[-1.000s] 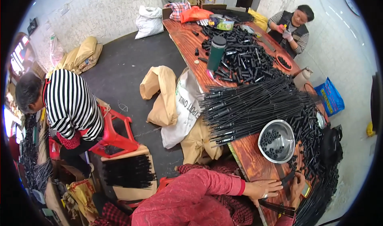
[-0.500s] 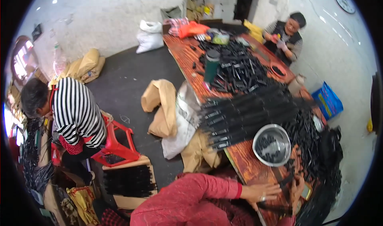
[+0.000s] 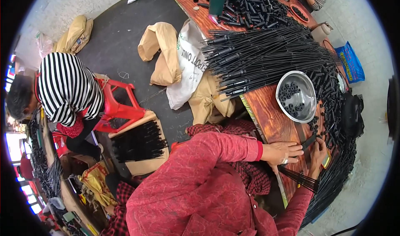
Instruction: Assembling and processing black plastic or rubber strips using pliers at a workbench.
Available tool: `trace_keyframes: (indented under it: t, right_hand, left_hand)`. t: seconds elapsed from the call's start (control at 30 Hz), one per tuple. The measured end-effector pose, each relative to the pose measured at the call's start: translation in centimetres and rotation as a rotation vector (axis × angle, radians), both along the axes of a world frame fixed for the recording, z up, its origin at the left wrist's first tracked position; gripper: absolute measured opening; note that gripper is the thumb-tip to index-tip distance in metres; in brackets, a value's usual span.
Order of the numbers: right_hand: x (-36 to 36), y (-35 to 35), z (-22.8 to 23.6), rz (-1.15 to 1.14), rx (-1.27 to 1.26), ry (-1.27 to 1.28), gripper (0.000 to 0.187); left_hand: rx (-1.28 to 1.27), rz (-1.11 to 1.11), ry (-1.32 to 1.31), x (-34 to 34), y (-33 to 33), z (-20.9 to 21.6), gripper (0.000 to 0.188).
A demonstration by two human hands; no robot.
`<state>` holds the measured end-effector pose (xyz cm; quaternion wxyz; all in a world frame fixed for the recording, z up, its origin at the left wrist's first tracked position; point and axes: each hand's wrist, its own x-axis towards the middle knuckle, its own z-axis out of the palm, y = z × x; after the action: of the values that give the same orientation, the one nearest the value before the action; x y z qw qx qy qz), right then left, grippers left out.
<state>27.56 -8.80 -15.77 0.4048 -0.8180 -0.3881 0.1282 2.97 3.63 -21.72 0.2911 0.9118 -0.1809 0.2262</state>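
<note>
My left hand (image 3: 285, 152), with a ring on one finger and a red sleeve, lies on the wooden table (image 3: 271, 119). Its fingertips hold one end of a short black rod piece (image 3: 308, 142). My right hand (image 3: 319, 155) is curled round the other end of that piece, close against the left fingers. A fan of thin black rods (image 3: 299, 179) sticks out from under my left wrist toward the table's near edge. Exactly how each finger grips is too small to make out.
A steel bowl (image 3: 306, 88) of small black tubes stands just beyond my hands, beside long black rods (image 3: 258, 55) and short tubes (image 3: 331, 96). A person in stripes (image 3: 66, 88) sits on a red stool (image 3: 118, 107) at left. Sacks (image 3: 183, 65) and a rod-laden cardboard (image 3: 139, 142) lie on the floor.
The view has tipped downward, so the far end of the table and the seated person there have slid to the top edge. My hands stay together on the black piece.
</note>
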Motion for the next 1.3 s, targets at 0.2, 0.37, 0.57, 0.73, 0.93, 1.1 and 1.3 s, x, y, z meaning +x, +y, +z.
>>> trace_keyframes:
  t: [0.2,0.37,0.57,0.73,0.93,1.1,1.3]
  right_hand:
    - [-0.5,0.0,0.6,-0.011,-0.036,0.084,0.023]
    - [0.3,-1.6,-0.3,0.042,-0.047,-0.142,0.021]
    - [-0.5,-0.3,-0.8,0.009,-0.010,-0.096,0.020]
    - [-2.2,-0.6,0.0,-0.028,0.018,-0.179,0.018]
    - [-1.9,-0.4,-0.8,-0.007,0.061,-0.267,0.009]
    - [-2.5,1.1,0.8,0.031,0.100,-0.481,0.010]
    - [-6.1,-3.0,5.2,-0.160,0.151,-0.569,0.015]
  left_hand:
    - [0.005,0.007,-0.002,-0.3,-0.1,-0.1,0.109]
    - [-0.046,-0.019,-0.054,0.7,-0.9,-1.0,0.116]
    - [-0.082,-0.051,-0.009,0.0,-0.6,-0.3,0.115]
    - [-0.033,-0.051,-0.049,-0.5,-0.7,0.0,0.114]
    - [-0.063,-0.047,-0.002,-0.5,-0.1,0.2,0.120]
    - [0.018,-0.017,0.129,-1.0,1.0,4.2,0.111]
    - [0.117,-0.037,0.221,0.1,0.0,5.7,0.105]
